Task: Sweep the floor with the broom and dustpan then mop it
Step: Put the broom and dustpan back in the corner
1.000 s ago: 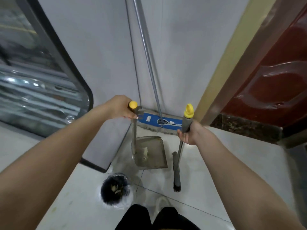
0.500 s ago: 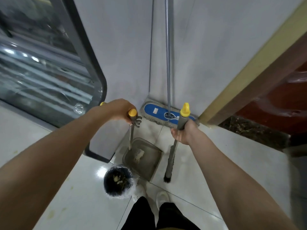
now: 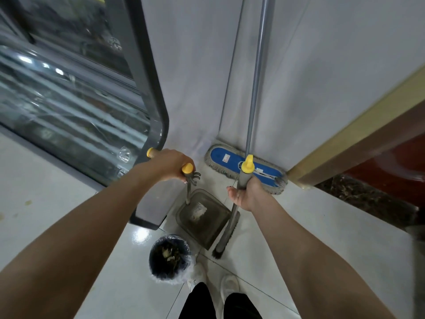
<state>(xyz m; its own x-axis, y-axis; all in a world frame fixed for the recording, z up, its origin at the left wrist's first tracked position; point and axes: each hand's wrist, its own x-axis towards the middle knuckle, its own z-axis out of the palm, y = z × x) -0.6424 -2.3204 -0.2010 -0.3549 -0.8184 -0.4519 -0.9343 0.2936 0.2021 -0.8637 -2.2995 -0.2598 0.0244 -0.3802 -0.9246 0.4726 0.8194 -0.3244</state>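
Gripping the dustpan [image 3: 202, 217] handle with the left hand [image 3: 169, 165] and the broom [image 3: 226, 236] shaft just under its yellow cap with the right hand [image 3: 247, 194], pan below and between both, bristles below the right, mop [image 3: 223, 157] propped just beyond the right.

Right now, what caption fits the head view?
Left hand grips the dustpan, right hand the broom, mop leaning in the corner.

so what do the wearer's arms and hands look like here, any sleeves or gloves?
The left forearm and right forearm are bare to the frame edge, no sleeves in view. Left hand and right hand wear no gloves; no watch, band or ring shows. The right thumbnail looks dark, maybe polish.
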